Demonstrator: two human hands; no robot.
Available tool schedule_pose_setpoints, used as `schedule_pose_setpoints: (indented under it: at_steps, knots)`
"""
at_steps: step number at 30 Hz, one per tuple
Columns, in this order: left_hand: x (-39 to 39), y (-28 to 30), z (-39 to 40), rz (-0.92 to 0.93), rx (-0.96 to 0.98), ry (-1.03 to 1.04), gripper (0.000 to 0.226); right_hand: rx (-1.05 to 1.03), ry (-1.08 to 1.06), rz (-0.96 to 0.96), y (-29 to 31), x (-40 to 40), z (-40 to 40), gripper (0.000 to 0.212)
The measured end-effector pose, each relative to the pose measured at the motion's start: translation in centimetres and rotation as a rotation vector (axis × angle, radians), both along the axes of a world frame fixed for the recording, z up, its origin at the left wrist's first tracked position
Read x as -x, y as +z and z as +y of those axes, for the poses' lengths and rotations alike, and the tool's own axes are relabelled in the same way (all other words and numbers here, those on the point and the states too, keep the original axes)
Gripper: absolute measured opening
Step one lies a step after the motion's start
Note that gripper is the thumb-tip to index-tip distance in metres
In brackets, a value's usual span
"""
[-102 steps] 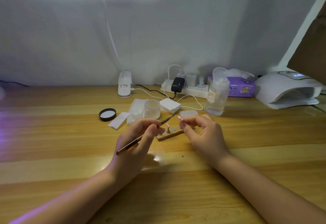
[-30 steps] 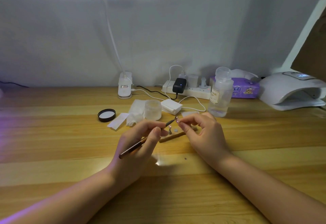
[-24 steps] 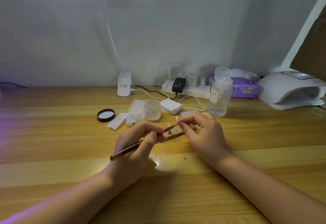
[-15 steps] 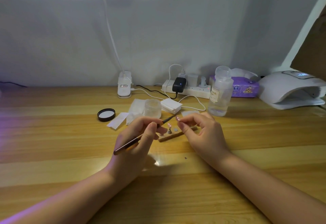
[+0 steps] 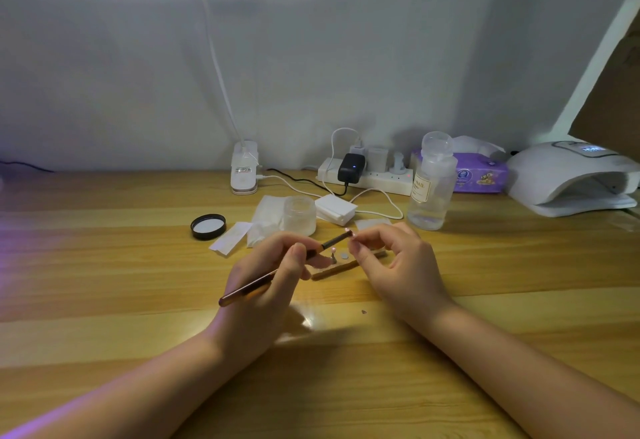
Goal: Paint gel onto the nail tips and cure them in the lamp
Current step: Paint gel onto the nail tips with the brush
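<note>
1. My left hand (image 5: 266,286) grips the brush (image 5: 287,267) like a pen.
2. My right hand (image 5: 398,265) pinches a tiny nail tip (image 5: 353,236) above the table's (image 5: 104,283) centre.
3. It looks light, stiff and slippery; I hold its edges.

Slim brush (image 5: 277,274) tip meets a pink nail tip (image 5: 348,231) (apparently touching).

Back edge: white power strip (image 5: 367,177) along the wall, black adapter (image 5: 350,168) plugged in, blue light showing.
Left of it: white lamp base (image 5: 244,172), its stalk rising to the bright bar overhead.
Right of strip: purple tissue pack (image 5: 479,175).
In front: clear labelled bottle (image 5: 431,184) standing upright.
Mid-desk: black lid (image 5: 208,226) lying flat beside white wipes (image 5: 231,239).
</note>
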State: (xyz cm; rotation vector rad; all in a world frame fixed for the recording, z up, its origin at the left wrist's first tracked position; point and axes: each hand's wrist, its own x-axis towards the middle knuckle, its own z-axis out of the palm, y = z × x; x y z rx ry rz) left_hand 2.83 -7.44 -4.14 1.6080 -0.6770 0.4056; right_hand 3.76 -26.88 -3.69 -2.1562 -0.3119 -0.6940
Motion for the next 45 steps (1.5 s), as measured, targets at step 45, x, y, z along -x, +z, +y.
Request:
schedule_pose_setpoints:
  at_steps: [45]
  knots:
    - [-0.3,-0.5,0.0,-0.010,-0.485,0.162,0.053,0.160,-0.093,0.114,-0.4,-1.4,0.0,0.014]
